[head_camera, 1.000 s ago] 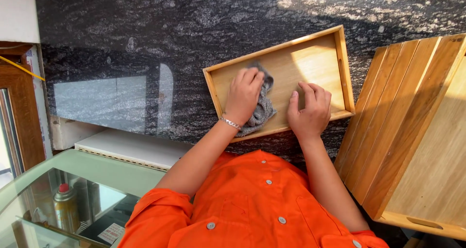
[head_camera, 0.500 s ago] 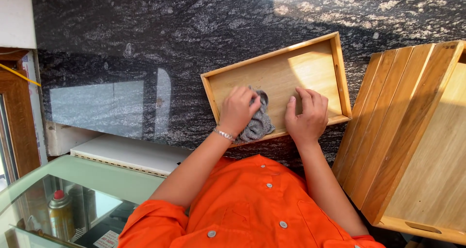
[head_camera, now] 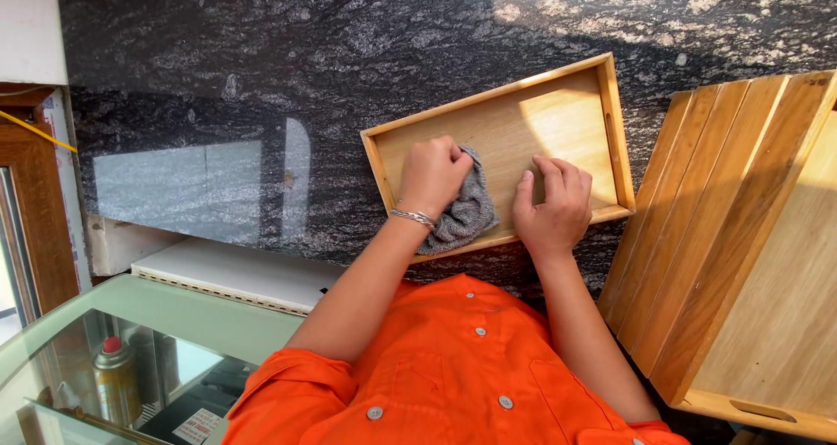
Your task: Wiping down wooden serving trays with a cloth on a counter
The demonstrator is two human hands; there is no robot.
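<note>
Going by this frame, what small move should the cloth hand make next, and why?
Probably sweep the grey cloth rightward along the wooden tray. The left hand presses it into the near left corner, the right hand steadies the tray, and the far right floor lies uncovered.

Smooth pale wooden tray (head_camera: 567, 118), soft grey terry cloth (head_camera: 466, 214), glossy speckled stone counter (head_camera: 261, 79).

Dark speckled stone counter (head_camera: 261, 79), shallow wooden tray (head_camera: 615, 131) lying on it, larger slatted wooden tray (head_camera: 741, 236) alongside

Grey cloth (head_camera: 466, 214), pale wooden tray (head_camera: 558, 118), black speckled granite counter (head_camera: 261, 70), orange shirt (head_camera: 453, 366).
</note>
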